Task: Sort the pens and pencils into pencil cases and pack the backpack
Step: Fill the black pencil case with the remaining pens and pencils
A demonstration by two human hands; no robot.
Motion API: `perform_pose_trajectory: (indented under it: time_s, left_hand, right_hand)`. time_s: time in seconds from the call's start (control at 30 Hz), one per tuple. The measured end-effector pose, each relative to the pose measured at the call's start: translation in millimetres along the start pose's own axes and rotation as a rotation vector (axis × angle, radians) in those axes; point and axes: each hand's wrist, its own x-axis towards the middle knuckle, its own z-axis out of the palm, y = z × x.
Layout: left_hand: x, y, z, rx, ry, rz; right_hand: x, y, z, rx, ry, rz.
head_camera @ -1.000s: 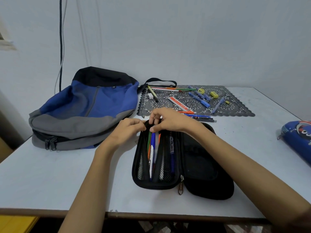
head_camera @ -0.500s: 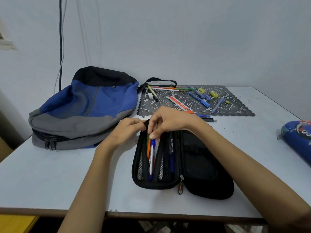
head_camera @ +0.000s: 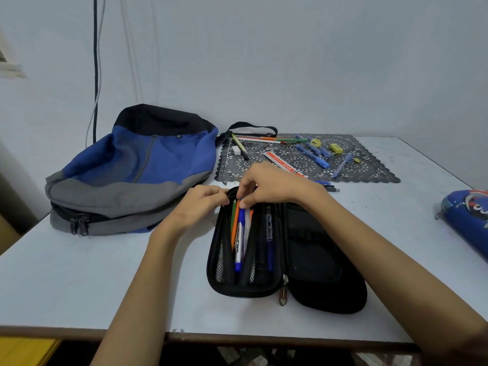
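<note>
A black pencil case point(head_camera: 311, 262) lies open in front of me on the white table point(head_camera: 79, 281). Its left half holds several pens and pencils point(head_camera: 239, 233), orange, green, blue and white. My left hand point(head_camera: 200, 204) grips the far left rim of the case. My right hand point(head_camera: 272, 183) pinches the top ends of the pens at the case's far end. A blue and grey backpack point(head_camera: 132, 175) lies flat at the left. More pens point(head_camera: 314, 154) and a red ruler point(head_camera: 284, 162) lie on a dark lace mat point(head_camera: 369, 165) behind the case.
A blue printed pencil case point(head_camera: 467, 220) sits at the right table edge. Yellow sharpeners and erasers point(head_camera: 336, 147) lie on the mat. A black strap point(head_camera: 250, 128) lies behind the mat. A cable point(head_camera: 95, 62) hangs down the wall at the left.
My right hand's fingers have shifted slightly at the pen tops, pushing them deeper into the case. My left hand and the case have stayed in place.
</note>
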Motion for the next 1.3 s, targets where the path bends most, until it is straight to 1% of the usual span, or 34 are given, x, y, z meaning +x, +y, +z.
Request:
perform_pose_trajectory:
  time_s: [0.13,0.27,0.33,0.5,0.77,0.97,1.03,1.1,1.13,1.2,1.23,1.27,1.3]
  left_hand:
    - [1,-1,0,0.012,0.003,0.002]
    - [0,-1,0,0.016,0.002,0.001]
    - [0,-1,0,0.017,0.003,-0.003]
    - [0,0,0,-0.010,-0.013,-0.009]
    - [-2,3,3,-0.051,-0.049,0.038]
    - [-6,7,3,-0.045,-0.061,0.058]
    - [-8,10,5,-0.043,-0.061,0.055]
    - [-8,9,3,-0.064,-0.042,0.035]
    - [-8,7,2,-0.081,-0.032,0.026]
    - [-7,4,2,-0.068,-0.012,0.029]
    - [-8,3,3,-0.071,-0.001,0.035]
    - [-9,2,5,-0.083,0.008,0.028]
    - [-9,1,8,-0.104,0.015,0.014]
  right_hand:
    - [1,-2,-4,-0.014,-0.067,-0.007]
    - [3,0,-3,-0.011,-0.077,0.000]
    - [3,1,-3,-0.016,-0.065,-0.005]
    - [1,4,0,0.028,0.028,-0.029]
    - [-2,7,5,0.029,0.031,-0.022]
    - [-3,13,12,0.115,0.064,-0.020]
    - [-1,20,8,0.202,0.077,-0.012]
    - [4,31,1,0.297,0.142,0.020]
    - [9,37,-3,0.311,0.208,0.040]
    - [22,51,-10,0.253,0.382,0.097]
    - [30,58,-12,0.203,0.439,0.144]
    - [39,65,-13,0.139,0.456,0.199]
    - [47,72,-13,0.058,0.433,0.253]
